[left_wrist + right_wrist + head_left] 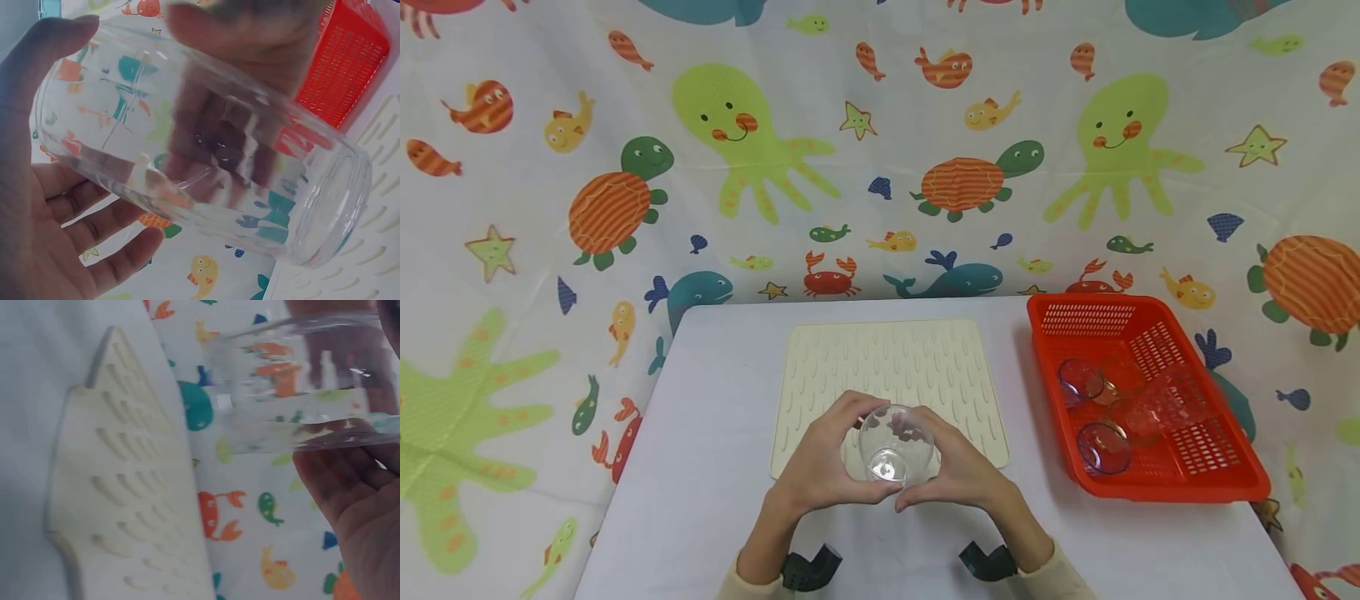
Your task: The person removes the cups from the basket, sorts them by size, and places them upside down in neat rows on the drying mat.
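Both hands, one left hand (827, 458) and one right hand (962, 471), gripped one clear glass (895, 446), fingers and thumbs around opposite sides. Glass was between them, held up off the mat, over its near edge in the head view. I counted one cream mat (887, 358) and one red basket (1172, 490) to its right. Basket held several coloured glasses (1103, 450); they overlapped, so I couldn't tell how many.

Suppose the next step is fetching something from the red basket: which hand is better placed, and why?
Probably the right hand: it is nearer the basket than the left hand, though both hold the glass.
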Motion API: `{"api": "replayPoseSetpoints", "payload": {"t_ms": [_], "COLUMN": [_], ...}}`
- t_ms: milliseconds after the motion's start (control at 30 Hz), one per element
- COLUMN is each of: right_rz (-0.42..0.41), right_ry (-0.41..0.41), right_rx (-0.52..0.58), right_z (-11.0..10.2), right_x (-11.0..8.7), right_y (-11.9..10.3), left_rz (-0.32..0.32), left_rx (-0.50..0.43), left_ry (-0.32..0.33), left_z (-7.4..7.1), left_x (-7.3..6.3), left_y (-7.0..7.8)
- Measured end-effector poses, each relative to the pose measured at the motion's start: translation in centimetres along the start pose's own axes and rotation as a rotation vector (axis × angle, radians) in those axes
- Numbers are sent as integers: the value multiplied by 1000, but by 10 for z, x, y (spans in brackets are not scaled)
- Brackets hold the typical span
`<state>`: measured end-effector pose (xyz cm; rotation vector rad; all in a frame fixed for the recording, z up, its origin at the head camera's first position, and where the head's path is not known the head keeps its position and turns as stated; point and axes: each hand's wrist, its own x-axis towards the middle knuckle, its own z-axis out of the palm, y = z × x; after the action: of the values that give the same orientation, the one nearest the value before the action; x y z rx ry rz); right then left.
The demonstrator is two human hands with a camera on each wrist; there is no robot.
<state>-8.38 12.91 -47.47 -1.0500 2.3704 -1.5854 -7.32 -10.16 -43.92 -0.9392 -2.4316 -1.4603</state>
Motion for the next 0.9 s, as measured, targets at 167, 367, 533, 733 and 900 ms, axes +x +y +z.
{"api": "replayPoseSetpoints", "payload": {"t_ms": [167, 367, 533, 733, 900], "right_rz": [89, 94, 88, 33, -31], "right_ry": [-2, 11, 34, 79, 110], "right_rx": [77, 101, 101, 180, 218], "right_z": [21, 35, 38, 40, 39], "right_x": [0, 0, -1, -4, -10], "right_y": [23, 41, 43, 42, 52], "left_rz": [-20, -29, -34, -52, -80], "left_rx": [11, 25, 18, 9, -13], "left_ry": [13, 32, 49, 51, 39], "left_z": [-8, -14, -18, -27, -37], "left_x": [4, 5, 4, -1, -10], "left_y": [4, 6, 6, 5, 0]}}
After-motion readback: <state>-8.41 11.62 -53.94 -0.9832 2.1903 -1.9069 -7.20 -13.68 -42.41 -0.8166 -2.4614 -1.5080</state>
